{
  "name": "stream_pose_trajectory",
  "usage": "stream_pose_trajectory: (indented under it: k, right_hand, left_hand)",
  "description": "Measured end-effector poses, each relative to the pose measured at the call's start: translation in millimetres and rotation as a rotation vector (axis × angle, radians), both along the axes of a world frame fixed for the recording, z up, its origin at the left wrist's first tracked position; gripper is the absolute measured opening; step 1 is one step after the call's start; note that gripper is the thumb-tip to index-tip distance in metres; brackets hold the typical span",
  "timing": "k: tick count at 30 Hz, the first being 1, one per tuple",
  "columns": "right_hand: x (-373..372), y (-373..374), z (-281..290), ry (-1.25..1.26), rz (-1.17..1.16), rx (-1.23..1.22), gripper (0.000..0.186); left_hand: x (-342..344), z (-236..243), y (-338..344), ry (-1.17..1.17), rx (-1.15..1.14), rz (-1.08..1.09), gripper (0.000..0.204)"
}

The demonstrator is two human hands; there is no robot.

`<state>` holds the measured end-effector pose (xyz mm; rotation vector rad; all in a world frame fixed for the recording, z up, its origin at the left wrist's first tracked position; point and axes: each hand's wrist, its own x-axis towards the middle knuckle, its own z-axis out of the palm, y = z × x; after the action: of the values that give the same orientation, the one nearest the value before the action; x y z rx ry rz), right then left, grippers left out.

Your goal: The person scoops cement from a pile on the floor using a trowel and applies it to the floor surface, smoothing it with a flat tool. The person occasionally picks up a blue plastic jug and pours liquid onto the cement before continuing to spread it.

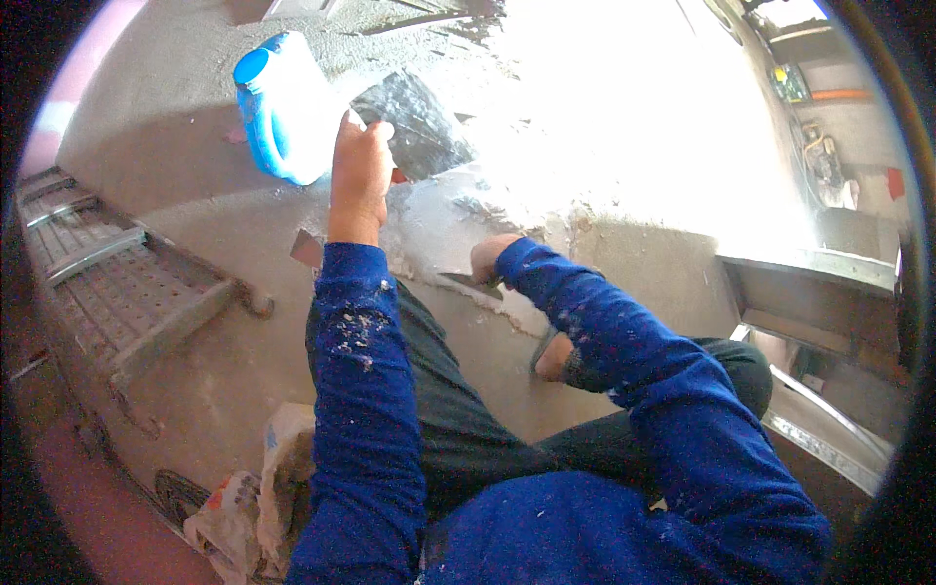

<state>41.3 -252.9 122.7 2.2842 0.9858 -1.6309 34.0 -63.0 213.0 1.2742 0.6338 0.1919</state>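
My left hand [361, 171] is closed on the near edge of a flat, dark grey rectangular plate [414, 122] smeared with white, its thumb on top. The plate is tilted over the floor, beside a blue and white jug [283, 112] with a blue cap and handle. Lower and to the right, my right hand [495, 258] is closed, its fingers partly hidden by the wrist and sleeve. A thin dark edge [466, 284] shows beneath it; what it belongs to is unclear. Close by, a pale, wet-looking paste [429, 219] is spread on the floor.
A metal step platform [146, 292] lies at the left. Below it are crumpled plastic bags [244, 517]. My bare foot [556, 359] is near the paste. A metal frame [809, 283] stands at the right. Glare washes out the floor at the upper right.
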Motion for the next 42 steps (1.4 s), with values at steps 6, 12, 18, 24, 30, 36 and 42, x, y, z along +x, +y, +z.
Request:
stream_pose_trajectory:
  k: [6,12,18,24,30,36,42]
  right_hand:
    - [56,11,-46,0.172,-0.233,-0.076,0.030]
    - [109,-24,-33,0.200,-0.669,-0.111,0.025]
    - [116,-44,3,0.107,-0.313,-0.116,0.040]
    - [102,10,-12,-0.041,-0.231,0.277,0.053]
    - [79,71,-54,-0.213,-0.499,0.214,0.056]
    - [66,18,-48,-0.342,-0.169,0.063,0.055]
    - [64,-48,-14,-0.383,-0.010,-0.108,0.054]
  left_hand:
    - [-4,-3,5,0.044,-0.002,-0.021,0.035]
    - [-21,22,3,-0.057,-0.003,0.044,0.032]
    - [-39,34,44,-0.120,0.126,0.094,0.025]
    - [-32,15,43,-0.125,-0.050,0.254,0.022]
    - [-28,12,35,-0.094,-0.021,0.224,0.015]
    - [-21,6,33,-0.064,-0.002,0.175,0.021]
    - [-6,4,30,-0.122,-0.199,0.233,0.029]
